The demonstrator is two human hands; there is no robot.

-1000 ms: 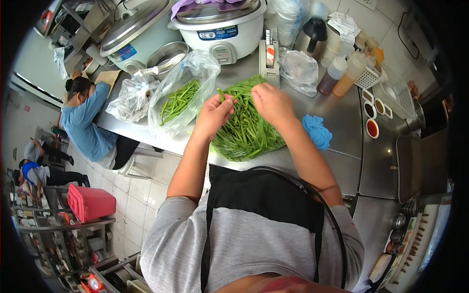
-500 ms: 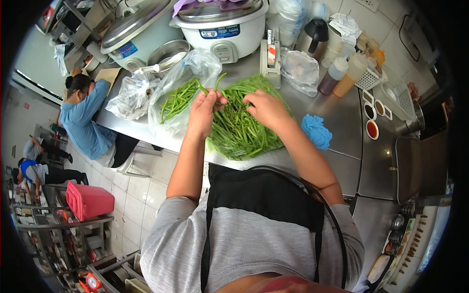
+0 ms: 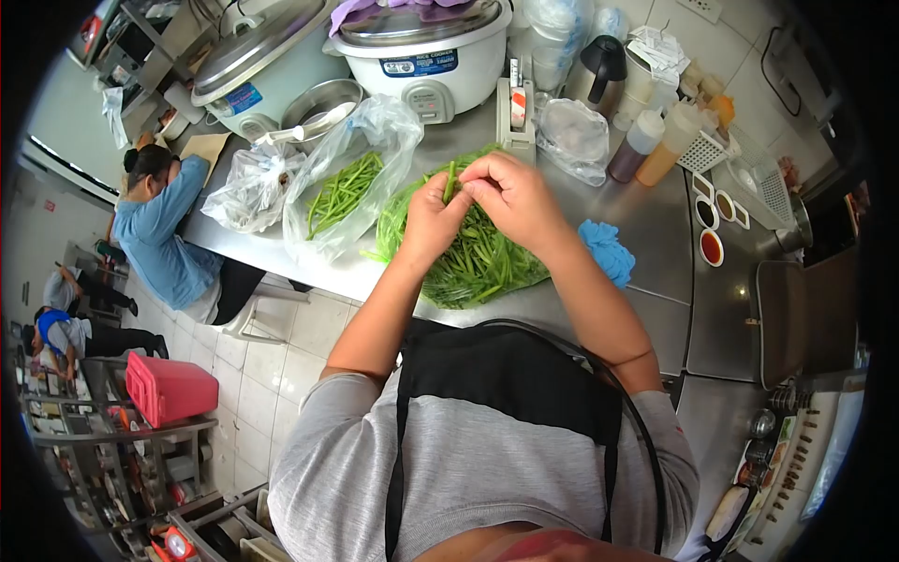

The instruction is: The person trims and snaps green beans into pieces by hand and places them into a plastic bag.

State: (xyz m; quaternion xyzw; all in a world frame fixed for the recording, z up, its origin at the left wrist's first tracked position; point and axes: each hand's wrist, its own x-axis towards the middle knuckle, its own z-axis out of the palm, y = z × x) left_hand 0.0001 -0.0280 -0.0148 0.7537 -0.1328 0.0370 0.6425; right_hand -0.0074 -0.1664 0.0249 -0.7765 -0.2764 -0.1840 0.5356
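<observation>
My left hand [image 3: 435,220] is closed on a few thin green vegetable stems [image 3: 450,180] that stand up between its thumb and fingers. Right beside it, my right hand [image 3: 515,199] has its fingertips pinched at the same stems. Both hands are over a large clear bag [image 3: 538,274] full of long green stalks [image 3: 482,258]; the hands hide part of the heap. To the left, a second clear plastic bag [image 3: 398,131] lies open with a smaller bunch of cut green stems [image 3: 345,192] on it.
A knotted plastic bag [image 3: 248,197] and a metal bowl [image 3: 323,101] sit on the left of the steel table [image 3: 651,229]. Rice cookers [image 3: 421,66] stand behind. A blue crumpled cloth or glove [image 3: 607,251] and sauce bottles [image 3: 639,145] are at right. A seated person [image 3: 164,225] leans on the table.
My left hand has moved right, from the edge of the large bag to beside my right hand. The right hand has come up to the stems, and the two hands now meet.
</observation>
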